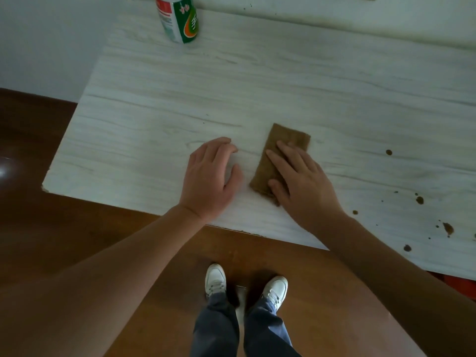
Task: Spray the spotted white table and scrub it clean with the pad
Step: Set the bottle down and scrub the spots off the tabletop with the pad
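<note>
On the wood-grain white table (159, 104), right hand (304, 181) flat on fibrous rectangular brown pad (280, 150), left hand (211, 179) loosely curled, empty

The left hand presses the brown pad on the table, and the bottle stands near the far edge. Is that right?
Not quite. In the head view it is the right hand that presses the brown pad on the table; the left hand is beside it, holding nothing. The bottle does stand near the far edge.

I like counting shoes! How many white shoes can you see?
2. The left shoe and the right shoe stand side by side on the brown floor, just below the table edge. None looks hidden.
</note>
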`<state>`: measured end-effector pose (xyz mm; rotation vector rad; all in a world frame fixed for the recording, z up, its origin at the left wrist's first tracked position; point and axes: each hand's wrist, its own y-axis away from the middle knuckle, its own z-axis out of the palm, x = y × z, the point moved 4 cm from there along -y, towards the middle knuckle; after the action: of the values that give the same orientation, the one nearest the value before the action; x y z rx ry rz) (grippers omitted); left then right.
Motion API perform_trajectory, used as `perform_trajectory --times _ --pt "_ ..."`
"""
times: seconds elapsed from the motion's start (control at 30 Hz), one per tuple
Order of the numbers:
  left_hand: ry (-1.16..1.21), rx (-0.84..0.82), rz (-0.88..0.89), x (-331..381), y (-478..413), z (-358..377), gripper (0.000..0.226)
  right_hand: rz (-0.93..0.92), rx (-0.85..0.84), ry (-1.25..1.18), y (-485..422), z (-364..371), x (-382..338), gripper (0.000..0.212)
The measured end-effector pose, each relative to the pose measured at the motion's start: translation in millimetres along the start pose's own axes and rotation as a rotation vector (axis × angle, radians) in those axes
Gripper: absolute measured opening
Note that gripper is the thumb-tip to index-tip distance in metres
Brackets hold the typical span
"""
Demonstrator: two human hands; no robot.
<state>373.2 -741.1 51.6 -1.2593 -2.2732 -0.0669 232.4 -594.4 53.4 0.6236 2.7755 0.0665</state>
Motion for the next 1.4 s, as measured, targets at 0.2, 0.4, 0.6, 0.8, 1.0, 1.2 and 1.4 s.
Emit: perform_trajectory --times 0.2,0.4,0.6,0.8,1.0,1.2,1.4 --pt "-0.233 -0.065 0.006 -97 -7 -64 0.049 0.091 -0.069 0.026 19 -9 21 0.063" --pt "-0.297 -0.118 -0.143 -164 9 -93 0.056 0.354 0.112 -0.072 -88 -7 -5 0.058" --pt "-0.289 -0.101 -0.144 -173 9 -88 0.053 0.278 0.104 -0.097 -141 20 -115 0.057" --pt "-0.237 -0.07 -0.118 -172 10 -90 0.054 -0.108 -0.002 -0.103 -38 50 -174 0.058" --pt "-0.231 -0.091 -0.135 -174 10 -91 0.054 0.008 -0.043 -0.054 44 29 -84 0.061" --pt "-0.232 -0.09 -0.13 -176 9 -89 0.055 0.253 0.018 -0.081 36 23 -81 0.055" --pt "-0.247 -0.084 -0.119 -173 13 -87 0.054 0.199 0.059 -0.177 -43 41 -169 0.056"
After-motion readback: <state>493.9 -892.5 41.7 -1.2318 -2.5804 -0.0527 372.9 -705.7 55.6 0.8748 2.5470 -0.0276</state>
